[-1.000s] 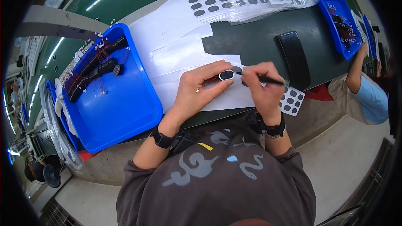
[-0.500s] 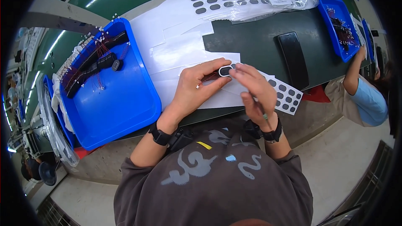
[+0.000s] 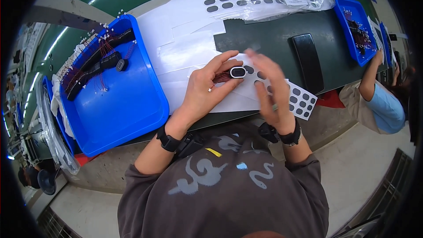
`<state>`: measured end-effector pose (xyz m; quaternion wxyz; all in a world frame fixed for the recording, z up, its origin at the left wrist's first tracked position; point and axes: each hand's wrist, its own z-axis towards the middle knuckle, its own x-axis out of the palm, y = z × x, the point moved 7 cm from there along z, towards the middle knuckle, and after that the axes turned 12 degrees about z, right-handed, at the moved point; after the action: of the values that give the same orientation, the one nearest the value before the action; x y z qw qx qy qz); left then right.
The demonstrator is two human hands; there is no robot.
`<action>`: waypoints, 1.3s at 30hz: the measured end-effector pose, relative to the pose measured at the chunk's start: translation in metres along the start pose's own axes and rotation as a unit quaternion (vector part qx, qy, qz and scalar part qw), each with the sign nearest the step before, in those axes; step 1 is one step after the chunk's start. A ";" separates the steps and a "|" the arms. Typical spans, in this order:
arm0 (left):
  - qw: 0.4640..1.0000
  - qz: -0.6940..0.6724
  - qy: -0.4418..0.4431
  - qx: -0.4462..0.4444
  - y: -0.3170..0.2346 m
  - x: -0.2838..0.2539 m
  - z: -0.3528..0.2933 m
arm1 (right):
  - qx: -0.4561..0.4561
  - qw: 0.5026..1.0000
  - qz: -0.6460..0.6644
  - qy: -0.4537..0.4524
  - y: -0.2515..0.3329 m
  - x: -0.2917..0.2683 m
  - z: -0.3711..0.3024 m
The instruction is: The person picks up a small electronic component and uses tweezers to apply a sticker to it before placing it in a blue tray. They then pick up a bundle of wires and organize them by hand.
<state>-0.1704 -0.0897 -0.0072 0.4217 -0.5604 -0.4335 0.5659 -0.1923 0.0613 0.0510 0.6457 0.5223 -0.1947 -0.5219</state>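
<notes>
Evidently the left hand (image 3: pixel 203 83) is closed in a pinch, its thumb and fingers gripping a small dark oval part (image 3: pixel 238 72) with a white rim above the pale papers. The grip sits at the part's side, presumably so that the face can turn upward with no fingertip across it. Dark red wires (image 3: pixel 222 77) run back into the curl of the palm, and a white connector (image 3: pixel 210 90) pokes out near the base of the thumb; gathering them there probably holds the slack away from the part's face.

The right hand (image 3: pixel 275 90) hovers just to the right, its thumb and fingers parted. Its outline is blurred, so I cannot tell whether the palm has hold of anything. Beneath and beside it lies a white sheet of dark ovals (image 3: pixel 296 99), angled close to the fingers, likely for short reaches.

Loose white papers (image 3: pixel 185 57) overlap on the green desk (image 3: pixel 264 37), perhaps as a clean layer under the work. To the left, a blue tray (image 3: pixel 165 105) carries rows of dark parts (image 3: pixel 108 64) with their wires fanned toward the far side (a sensible way to limit tangles). A dark, glossy slab (image 3: pixel 308 61) rests farther right, well apart from the part.
</notes>
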 end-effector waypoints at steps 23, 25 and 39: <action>0.999 -0.028 -0.004 -0.018 0.002 -0.001 -0.001 | -0.117 0.991 -0.052 0.030 -0.051 -0.017 0.208; 1.000 -0.025 -0.009 -0.012 0.002 -0.002 0.001 | -0.124 0.992 -0.002 0.015 -0.053 -0.017 0.213; 0.997 0.008 -0.060 -0.037 0.001 -0.011 -0.004 | 0.217 0.949 0.196 -0.120 -0.046 -0.014 -0.047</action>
<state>-0.1658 -0.1002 -0.0050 0.3696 -0.5441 -0.4742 0.5853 -0.1815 0.0999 -0.0034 0.5783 0.5347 -0.4779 -0.3889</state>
